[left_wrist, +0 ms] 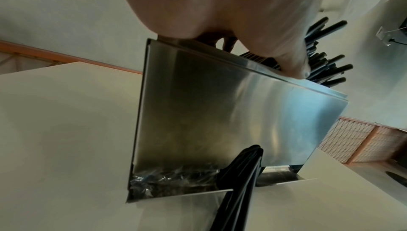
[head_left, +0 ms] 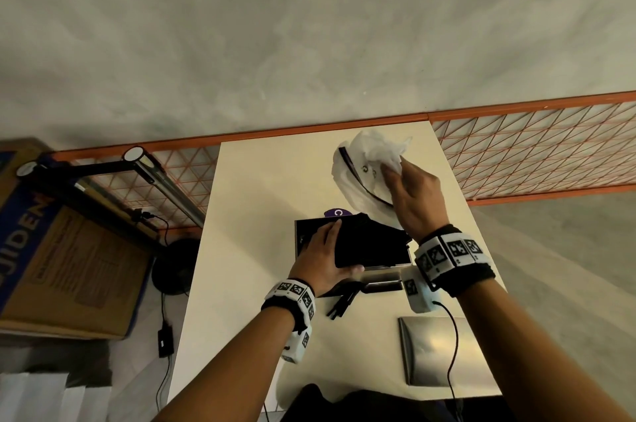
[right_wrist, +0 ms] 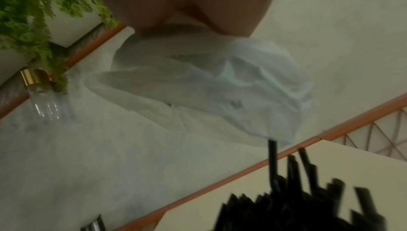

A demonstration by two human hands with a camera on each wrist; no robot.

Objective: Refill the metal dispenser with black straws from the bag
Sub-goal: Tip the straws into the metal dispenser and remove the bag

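The metal dispenser stands mid-table, its open top packed with black straws that stick out unevenly. My left hand grips the left end of this bundle, fingers across the top and thumb at the front rim. Above and behind the dispenser, my right hand holds the crumpled white plastic bag in the air; one straw hangs at its mouth. A few loose straws poke out of the dispenser's front tray onto the table.
A flat metal lid lies at the table's near right. A purple item peeks from behind the dispenser. An orange mesh railing runs behind the table. A cardboard box and a lamp sit to the left.
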